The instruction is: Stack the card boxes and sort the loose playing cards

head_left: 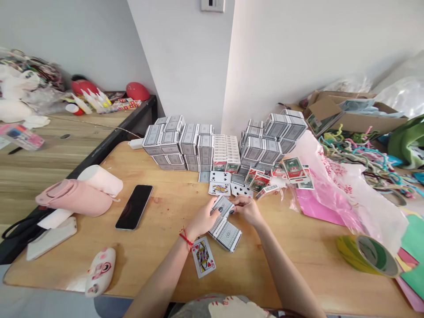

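My left hand (202, 219) and my right hand (247, 209) meet over the wooden table (159, 260), both closed on a small stack of playing cards (222, 206) with grey patterned backs. A red string circles my left wrist. Just below the hands lie two more face-down card stacks (228, 234). A face-up queen card (203, 256) rests by my left forearm. Face-up cards (220, 189) lie just beyond the hands.
Stacked card packs (185, 145) line the wall, with more packs (274, 134) and loose red card boxes (293, 170) on the right. A black phone (134, 206), a pink pouch (74, 198), a pink plastic bag (334, 190) and a tape roll (369, 256) surround the work area.
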Action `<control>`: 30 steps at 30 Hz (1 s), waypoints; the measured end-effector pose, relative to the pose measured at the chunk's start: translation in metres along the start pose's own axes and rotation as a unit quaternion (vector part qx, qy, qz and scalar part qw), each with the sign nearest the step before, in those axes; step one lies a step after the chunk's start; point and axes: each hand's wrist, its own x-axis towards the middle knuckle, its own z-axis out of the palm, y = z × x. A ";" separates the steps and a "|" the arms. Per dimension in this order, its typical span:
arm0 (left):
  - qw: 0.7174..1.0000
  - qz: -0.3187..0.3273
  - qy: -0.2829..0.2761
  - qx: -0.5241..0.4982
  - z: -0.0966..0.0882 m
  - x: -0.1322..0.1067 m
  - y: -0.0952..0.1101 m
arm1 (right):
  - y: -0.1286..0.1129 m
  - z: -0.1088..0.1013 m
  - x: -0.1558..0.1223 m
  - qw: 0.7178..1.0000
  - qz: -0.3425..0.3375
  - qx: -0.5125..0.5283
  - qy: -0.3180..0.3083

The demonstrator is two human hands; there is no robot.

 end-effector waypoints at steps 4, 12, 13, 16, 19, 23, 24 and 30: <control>1.000 -0.014 0.023 -0.014 0.009 -0.002 0.000 | -0.005 -0.009 0.010 0.995 0.051 0.075 -0.047; 0.969 -0.023 0.216 -0.121 0.049 -0.009 -0.004 | -0.017 -0.004 0.009 0.986 0.122 0.103 0.052; 0.964 -0.018 0.221 -0.146 0.048 -0.010 -0.005 | -0.017 -0.005 0.004 0.983 0.121 0.119 0.072; 0.949 -0.019 0.234 -0.210 0.034 -0.012 -0.010 | -0.016 -0.012 -0.016 0.965 0.122 0.174 0.155; 0.940 -0.011 0.267 -0.210 0.016 -0.008 -0.012 | -0.014 -0.015 -0.038 0.952 0.116 0.196 0.203; 0.957 0.034 0.206 -0.202 0.018 0.000 -0.006 | -0.018 0.001 -0.054 0.970 0.110 0.147 0.163; 0.964 0.036 0.177 -0.193 0.024 0.002 -0.004 | -0.019 0.007 -0.054 0.978 0.110 0.114 0.133; 0.972 0.022 0.211 -0.102 0.052 0.010 -0.005 | -0.021 0.020 -0.032 0.996 0.045 -0.036 0.069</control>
